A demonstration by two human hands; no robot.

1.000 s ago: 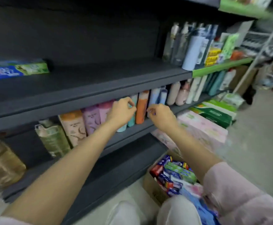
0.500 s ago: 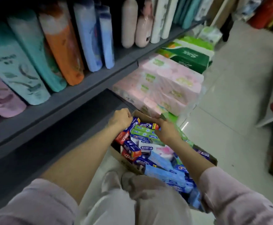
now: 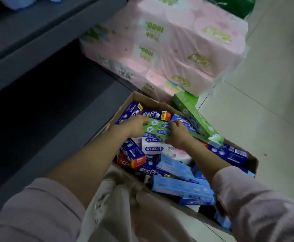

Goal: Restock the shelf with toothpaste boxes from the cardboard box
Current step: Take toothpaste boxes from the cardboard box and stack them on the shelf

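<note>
Reaching into the cardboard box [image 3: 139,97] of toothpaste boxes on the floor.
Left hand [image 3: 134,125] and right hand [image 3: 178,135] each grip an end of two green toothpaste boxes [image 3: 157,127] atop the pile.

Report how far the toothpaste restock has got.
Done: nothing shows as shelved; the shelf section in view holds no toothpaste. In hand: both hands are in the cardboard box, left hand and right hand at either end of two green boxes. Left: lifting those out, plus the many boxes that fill the carton.
</note>
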